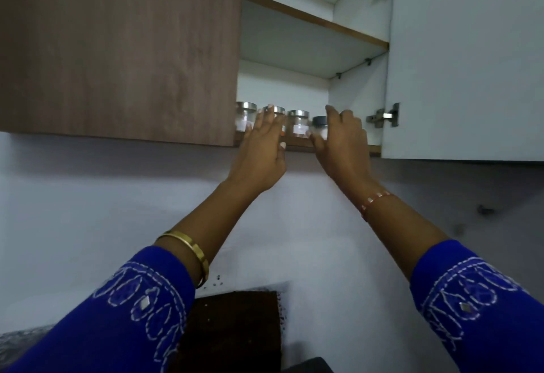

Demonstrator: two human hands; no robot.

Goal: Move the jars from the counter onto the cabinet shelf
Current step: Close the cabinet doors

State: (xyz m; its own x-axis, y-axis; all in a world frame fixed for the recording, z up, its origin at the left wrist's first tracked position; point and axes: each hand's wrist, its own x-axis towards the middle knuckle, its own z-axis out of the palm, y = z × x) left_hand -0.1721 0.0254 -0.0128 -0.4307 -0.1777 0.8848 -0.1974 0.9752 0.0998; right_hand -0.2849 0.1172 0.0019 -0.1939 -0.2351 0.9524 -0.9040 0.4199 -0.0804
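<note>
Both your hands are up at the lower cabinet shelf (300,147). Your left hand (260,152) has fingers straight, laid against the front of the second jar (278,113), not wrapped round it. Your right hand (341,143) reaches round the dark-lidded jar (319,125), thumb at its near side, fingers over and past its lid; can't tell whether it actually grips. Jar count: four in a row on that shelf, three with steel lids, one with a dark lid at the right end. Leftmost jar (245,116) is part-hidden by the closed brown door (117,49); third jar (298,124) stands free between your hands. Upper shelf (312,19) sits above. White door (465,63) is swung open on the right, with two hinges (384,116). One gold bangle (191,250) on your left forearm, one beaded bracelet (374,203) on your right wrist, blue embroidered sleeves (132,313). Pale wall (88,202) below the cabinet; dark board (235,328) and a counter edge at bottom.
</note>
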